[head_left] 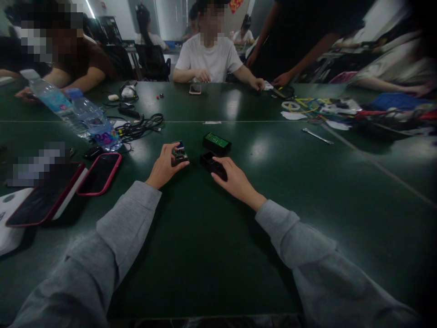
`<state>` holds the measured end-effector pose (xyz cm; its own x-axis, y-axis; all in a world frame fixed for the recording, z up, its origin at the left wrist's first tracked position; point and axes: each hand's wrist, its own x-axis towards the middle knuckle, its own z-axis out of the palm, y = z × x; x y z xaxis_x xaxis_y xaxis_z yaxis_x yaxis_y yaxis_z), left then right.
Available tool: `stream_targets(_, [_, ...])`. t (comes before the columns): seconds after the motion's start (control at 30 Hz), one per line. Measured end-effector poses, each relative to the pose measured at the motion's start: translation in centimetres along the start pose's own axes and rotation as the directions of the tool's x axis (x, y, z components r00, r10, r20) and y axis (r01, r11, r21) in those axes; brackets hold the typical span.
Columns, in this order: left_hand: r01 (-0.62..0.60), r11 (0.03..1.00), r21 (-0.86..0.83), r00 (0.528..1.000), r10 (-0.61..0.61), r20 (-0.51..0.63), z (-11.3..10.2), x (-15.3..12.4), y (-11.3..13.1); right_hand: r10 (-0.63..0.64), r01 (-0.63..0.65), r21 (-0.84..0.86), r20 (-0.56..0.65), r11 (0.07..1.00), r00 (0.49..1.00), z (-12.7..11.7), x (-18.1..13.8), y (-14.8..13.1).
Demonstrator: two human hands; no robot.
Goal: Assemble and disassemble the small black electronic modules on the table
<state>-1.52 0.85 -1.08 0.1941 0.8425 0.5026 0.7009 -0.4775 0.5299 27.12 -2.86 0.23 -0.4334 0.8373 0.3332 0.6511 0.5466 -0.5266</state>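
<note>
My left hand (162, 166) pinches a small electronic module (180, 155) between thumb and fingers. The module shows green circuit board and what looks like a little screen at its top. My right hand (235, 178) is closed around a black plastic housing (206, 159) with a rectangular opening or window; the fingers hide part of it. Just beyond, a black box (217, 142) with a green circuit board on its upper face lies on the dark green table (205, 255). The module and the housing are apart.
On the left lie a red-framed phone (100, 174), a larger tablet (48, 196), two water bottles (95, 120) and coiled black cables (145, 125). A wrench (317, 136) and a heap of coloured wires (317, 107) are at the right. Several people sit or stand around.
</note>
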Motion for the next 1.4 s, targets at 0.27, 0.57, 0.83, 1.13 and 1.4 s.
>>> stream_targets(0.27, [-0.007,1.0,-0.019,1.0,0.007,0.031,-0.1,0.08,0.17,0.002,-0.002,0.006,0.012,1.0,1.0,-0.34,-0.09,-0.44])
stream_targets(0.57, [0.003,0.999,0.035,1.0,-0.003,0.012,-0.23,-0.04,0.56,-0.012,0.012,0.0,0.0,1.0,1.0,-0.13,0.05,-0.21])
stream_targets(0.83, [0.02,0.998,0.054,1.0,-0.021,0.009,-0.05,-0.02,0.12,0.001,-0.001,-0.002,0.006,1.0,1.0,-0.13,-0.02,-0.23])
stream_targets(1.13, [-0.013,1.0,0.026,1.0,0.013,0.013,0.02,0.01,0.06,0.017,-0.017,-0.003,0.017,1.0,1.0,-0.18,-0.03,-0.22])
stream_targets(1.4, [-0.004,1.0,0.016,1.0,0.003,0.02,-0.06,0.04,0.08,0.011,-0.011,-0.002,0.013,1.0,1.0,-0.25,-0.06,-0.37])
